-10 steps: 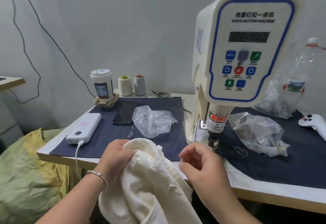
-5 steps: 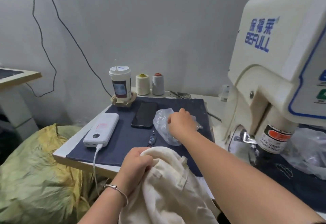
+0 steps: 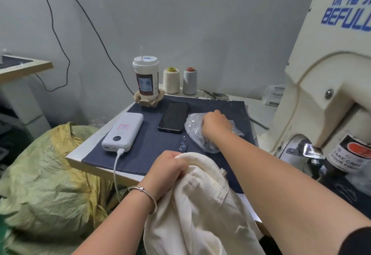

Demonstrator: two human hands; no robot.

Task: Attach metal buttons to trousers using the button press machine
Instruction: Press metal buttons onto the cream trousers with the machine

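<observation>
While left grip (image 3: 168,166) bunches trousers (image 3: 200,204) | right hand (image 3: 215,123) in button bag (image 3: 193,132)

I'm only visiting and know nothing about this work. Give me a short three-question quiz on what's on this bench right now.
1. True or false: the left hand grips the cream trousers.
2. The right hand reaches into: A) paper cup B) clear plastic bag C) the press machine
3. What lies between the power bank and the bag?

Key: 1 true; 2 B; 3 the black phone.
</observation>
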